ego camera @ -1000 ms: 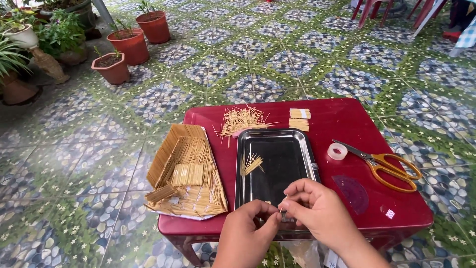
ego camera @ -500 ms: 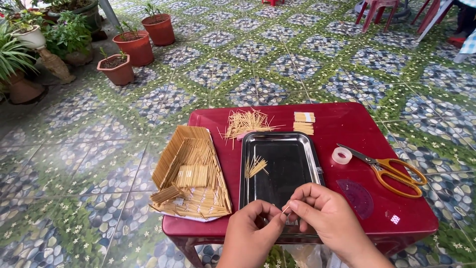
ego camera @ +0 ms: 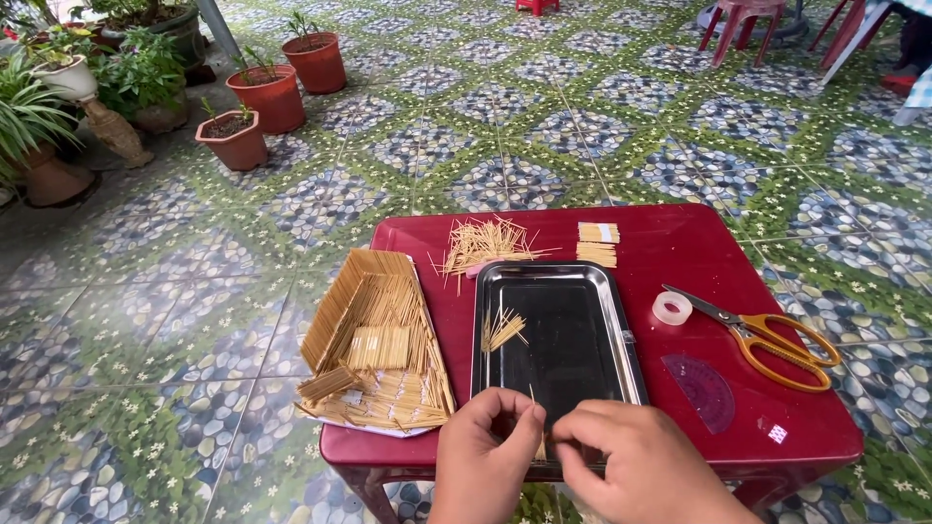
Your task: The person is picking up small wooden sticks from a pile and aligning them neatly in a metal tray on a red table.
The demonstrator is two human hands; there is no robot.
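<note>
At the near edge of the red tabletop, over the tray's near end, a thin stick stands almost upright between the hands, left hand pinching its base, right hand curled beside, grip hidden.

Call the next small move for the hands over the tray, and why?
Probably lay the thin stick down flat on the metal tray. The left hand and right hand meet at the tray's near edge, the stick stands up between them, and a small bunch of sticks already lies there.
</note>
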